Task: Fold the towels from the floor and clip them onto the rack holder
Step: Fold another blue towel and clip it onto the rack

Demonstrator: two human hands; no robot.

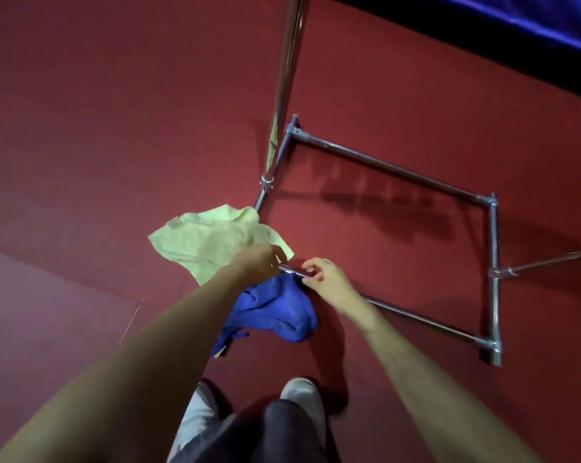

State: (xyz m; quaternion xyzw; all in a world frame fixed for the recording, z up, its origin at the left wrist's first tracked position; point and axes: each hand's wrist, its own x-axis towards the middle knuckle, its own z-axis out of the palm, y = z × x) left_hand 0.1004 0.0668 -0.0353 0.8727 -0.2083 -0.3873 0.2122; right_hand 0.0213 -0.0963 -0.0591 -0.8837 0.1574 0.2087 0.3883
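Centrally, just below the middle of the frame, both hands meet at the near bottom bar of a chrome tubular metal rack that stands on a dark red carpeted floor.

Left hand: reaches in from the lower left. Its fingers are curled over the near edge of a crumpled pale yellow-green cloth towel and touch the rack bar at the same spot. Whether they clamp the towel alone or the bar as well cannot be told.

Right hand: reaches in from the lower right. Thumb and forefinger are drawn together on the bar, just to the right of the left hand; the remaining fingers are loosely bent. A small clip may lie between the two hands, but the detail is too blurred to confirm.

Towel positions:
- The pale yellow-green towel lies spread on the floor left of centre, its far corner touching the rack's left base tube.
- A bunched royal-blue cloth towel lies directly below the hands, draped against the near bar and resting on the floor, partly hidden by the left forearm.

Rack layout: the rectangular base frame occupies the right half of the frame. One upright pole rises from its left side toward the top centre.

At the bottom centre, two grey shoes and dark trouser legs are visible. A shiny blue fabric fills the upper right corner.
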